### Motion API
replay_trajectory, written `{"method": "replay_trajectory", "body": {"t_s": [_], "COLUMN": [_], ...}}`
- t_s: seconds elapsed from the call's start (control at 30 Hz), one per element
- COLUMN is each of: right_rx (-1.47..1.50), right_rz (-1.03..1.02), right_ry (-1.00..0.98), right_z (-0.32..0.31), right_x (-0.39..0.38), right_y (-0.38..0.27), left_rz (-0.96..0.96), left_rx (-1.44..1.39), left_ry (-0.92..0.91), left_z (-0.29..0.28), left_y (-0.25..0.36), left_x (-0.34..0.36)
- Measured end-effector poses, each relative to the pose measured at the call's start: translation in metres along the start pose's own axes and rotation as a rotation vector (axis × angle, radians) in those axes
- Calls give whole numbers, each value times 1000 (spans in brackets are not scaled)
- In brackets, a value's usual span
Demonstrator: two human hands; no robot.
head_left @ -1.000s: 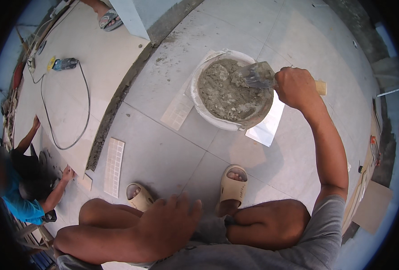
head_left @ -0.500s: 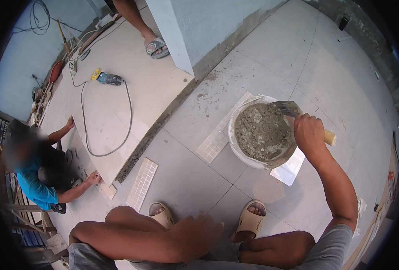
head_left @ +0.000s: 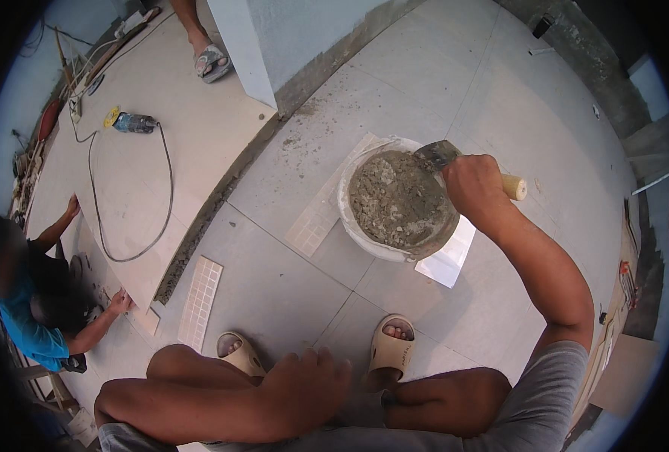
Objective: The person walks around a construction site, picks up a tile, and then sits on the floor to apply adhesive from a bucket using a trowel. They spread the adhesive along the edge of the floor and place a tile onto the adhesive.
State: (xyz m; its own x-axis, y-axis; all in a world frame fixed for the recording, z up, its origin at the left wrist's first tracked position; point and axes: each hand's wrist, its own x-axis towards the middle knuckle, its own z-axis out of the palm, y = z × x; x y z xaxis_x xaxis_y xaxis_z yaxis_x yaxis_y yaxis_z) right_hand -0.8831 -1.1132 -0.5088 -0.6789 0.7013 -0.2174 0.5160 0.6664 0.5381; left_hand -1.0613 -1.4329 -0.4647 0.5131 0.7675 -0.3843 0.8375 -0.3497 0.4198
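While my right hand [head_left: 476, 187] is clenched around the wooden-handled trowel [head_left: 438, 154], the tool's long axis runs crosswise: handle end rightward, blade leftward at the far right rim of the bucket [head_left: 361, 236]. The grey mortar [head_left: 394, 200] lies left of this hand, the nearer one; my left hand [head_left: 304, 395], loose-fingered and apparently empty, is near my lap.

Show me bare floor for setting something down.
Free: floor between the left grid-patterned tile and the bucket; floor right of the trowel. Crowded: the bucket's surround, with the right hand, a second patterned tile and a white sheet.
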Motion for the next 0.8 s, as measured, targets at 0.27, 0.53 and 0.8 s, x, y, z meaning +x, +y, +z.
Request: {"method": "replay_trajectory", "body": {"t_s": [0.27,0.53,0.8], "right_rx": [23,-24,-200], "right_rz": [-145,-115,-113], "right_ry": [-276,-707,-151], "right_z": [-19,-84,-74], "right_x": [4,16,35], "right_y": [9,-13,-18], "left_rz": [-2,80,107], "left_rx": [10,-35,-80], "left_ry": [-247,0,122], "left_z": [-21,-28,-27], "left_y": [7,1,2], "left_x": [-8,-33,-38]}}
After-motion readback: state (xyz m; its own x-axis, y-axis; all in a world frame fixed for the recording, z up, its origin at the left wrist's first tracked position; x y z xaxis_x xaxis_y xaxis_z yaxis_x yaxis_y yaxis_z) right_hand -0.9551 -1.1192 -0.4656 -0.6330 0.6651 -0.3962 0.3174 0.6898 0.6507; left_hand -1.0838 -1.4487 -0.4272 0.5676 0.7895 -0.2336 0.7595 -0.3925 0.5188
